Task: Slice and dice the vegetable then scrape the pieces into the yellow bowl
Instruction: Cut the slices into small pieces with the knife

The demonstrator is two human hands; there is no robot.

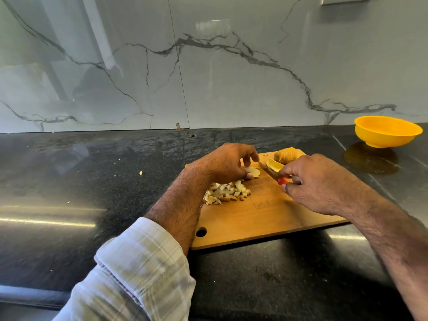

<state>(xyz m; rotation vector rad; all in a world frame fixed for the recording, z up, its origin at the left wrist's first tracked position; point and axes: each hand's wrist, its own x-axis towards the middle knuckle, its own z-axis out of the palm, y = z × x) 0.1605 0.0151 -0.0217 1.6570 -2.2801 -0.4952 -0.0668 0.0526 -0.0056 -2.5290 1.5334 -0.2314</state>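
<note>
Nearby, yellow bowl (387,132) — apparently empty — on countertop (92,181).

Pale diced pieces (225,192) heaped on the wooden cutting board (266,218), sliced potato (283,155) at its far edge; yellow bowl (386,132) stands empty, well apart right

This is a kitchen, most likely in a home. A polished black stone countertop (97,181) runs along a glossy grey marble-veined wall panel (231,77). On the counter lies a rectangular wooden chopping board (266,218) carrying a heap of pale diced vegetable pieces (228,192), and a round yellow plastic bowl (387,131) stands near the wall. The fixture at the top right corner is too cropped to identify.
</note>
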